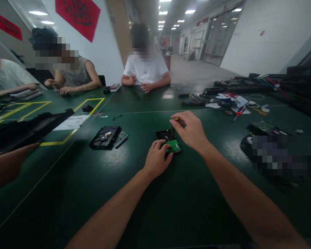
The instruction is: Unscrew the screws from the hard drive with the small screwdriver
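A small black hard drive (166,135) with a green circuit board (174,146) lies flat on the table in front of me. My left hand (158,155) holds it down from the near left, fingers over the board and thumb at its near edge. Above its far right side, my right hand (188,129) pinches a screwdriver (176,119) with a yellow-topped handle. The shaft points down at the drive; its tip is too small to make out.
Left of the drive are a black plastic housing (105,137) and a loose circuit board (121,139). Tools and cables (197,100) lie at the back right, electronic parts (268,128) at right. Someone's arm (10,166) with a long black panel (28,129) reaches in from the left. Several people sit opposite.
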`<action>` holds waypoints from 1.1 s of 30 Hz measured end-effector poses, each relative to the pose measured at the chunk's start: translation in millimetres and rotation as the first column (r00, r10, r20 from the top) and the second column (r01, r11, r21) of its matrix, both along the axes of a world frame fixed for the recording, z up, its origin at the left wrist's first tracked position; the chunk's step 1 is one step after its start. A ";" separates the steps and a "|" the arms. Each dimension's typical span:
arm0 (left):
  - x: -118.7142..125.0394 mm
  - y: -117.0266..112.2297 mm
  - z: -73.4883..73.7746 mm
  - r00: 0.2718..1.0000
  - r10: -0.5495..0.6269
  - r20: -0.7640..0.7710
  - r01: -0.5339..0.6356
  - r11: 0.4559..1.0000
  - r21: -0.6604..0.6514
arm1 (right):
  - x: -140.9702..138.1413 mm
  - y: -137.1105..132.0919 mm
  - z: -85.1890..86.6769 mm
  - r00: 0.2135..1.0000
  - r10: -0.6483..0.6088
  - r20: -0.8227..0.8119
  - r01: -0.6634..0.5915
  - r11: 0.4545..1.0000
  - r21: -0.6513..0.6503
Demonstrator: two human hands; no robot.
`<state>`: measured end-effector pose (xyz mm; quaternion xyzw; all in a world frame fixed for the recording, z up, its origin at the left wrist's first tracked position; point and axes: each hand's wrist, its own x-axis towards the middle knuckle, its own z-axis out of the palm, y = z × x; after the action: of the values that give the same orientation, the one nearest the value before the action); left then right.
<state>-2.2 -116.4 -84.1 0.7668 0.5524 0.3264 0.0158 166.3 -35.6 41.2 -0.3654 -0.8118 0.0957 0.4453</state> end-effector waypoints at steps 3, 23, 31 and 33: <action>0.0 -0.4 0.6 1.000 -0.002 0.002 0.002 1.000 0.001 | 1.1 2.1 -1.8 1.000 -0.010 -0.003 0.010 1.000 0.004; -0.1 -1.3 2.6 1.000 -0.010 0.010 0.010 1.000 0.001 | 1.0 1.8 -3.3 1.000 0.018 -0.024 -0.019 0.999 -0.044; 0.2 -0.6 0.8 1.000 -0.007 0.007 0.007 1.000 0.006 | 2.2 1.0 0.5 0.999 0.031 -0.033 -0.031 1.000 -0.002; 0.2 -0.6 0.6 1.000 -0.008 0.009 0.008 1.000 0.007 | 2.5 1.1 -0.1 0.998 0.061 -0.034 -0.061 0.998 -0.018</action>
<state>-2.0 -117.0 -83.5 0.7676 0.5482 0.3316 0.0169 168.9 -34.5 41.1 -0.3430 -0.8139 0.1233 0.4524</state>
